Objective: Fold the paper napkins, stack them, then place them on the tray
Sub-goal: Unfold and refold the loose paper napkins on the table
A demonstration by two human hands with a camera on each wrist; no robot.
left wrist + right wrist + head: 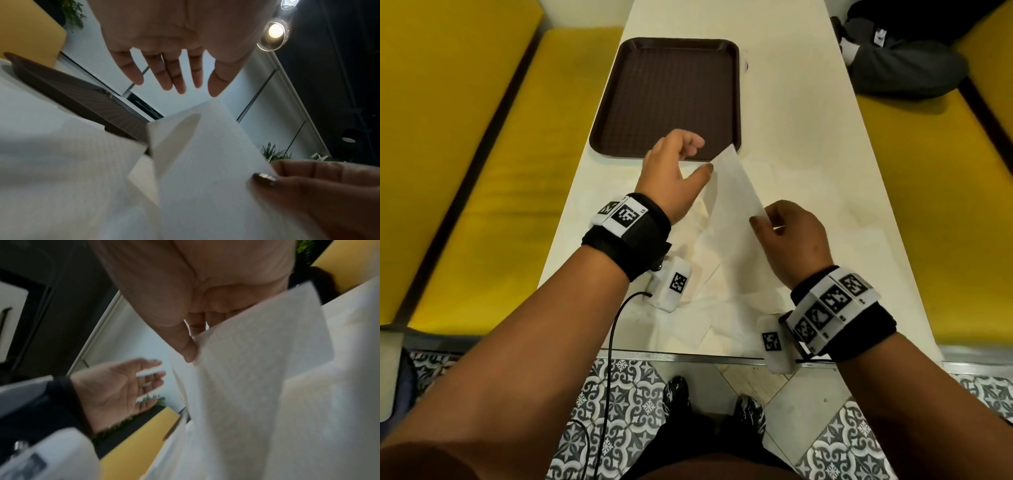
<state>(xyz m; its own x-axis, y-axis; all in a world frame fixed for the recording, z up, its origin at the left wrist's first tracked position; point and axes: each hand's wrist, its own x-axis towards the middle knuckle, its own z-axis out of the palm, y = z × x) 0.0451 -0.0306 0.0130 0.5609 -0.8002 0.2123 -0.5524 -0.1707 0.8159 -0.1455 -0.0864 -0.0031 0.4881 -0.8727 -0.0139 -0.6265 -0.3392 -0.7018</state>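
A white paper napkin [732, 192] stands lifted off the table, its far corner reaching the tray's near edge. My right hand [787, 233] pinches its near corner between thumb and fingers; the left wrist view shows that thumb [273, 178] on the sheet [205, 154], and the right wrist view shows the thumb [187, 352] against the paper [257, 353]. My left hand [678, 164] hovers just left of the napkin with fingers spread and relaxed, holding nothing; its fingers [174, 76] hang above the sheet. A dark brown tray [667, 99] lies bare beyond the hands.
More white napkins [705, 284] lie spread on the white table [808, 120] under my wrists. Yellow bench seats [493, 178] flank the table on both sides. A person in dark clothes [900, 51] sits at the far right. Patterned floor tiles show below the table's near edge.
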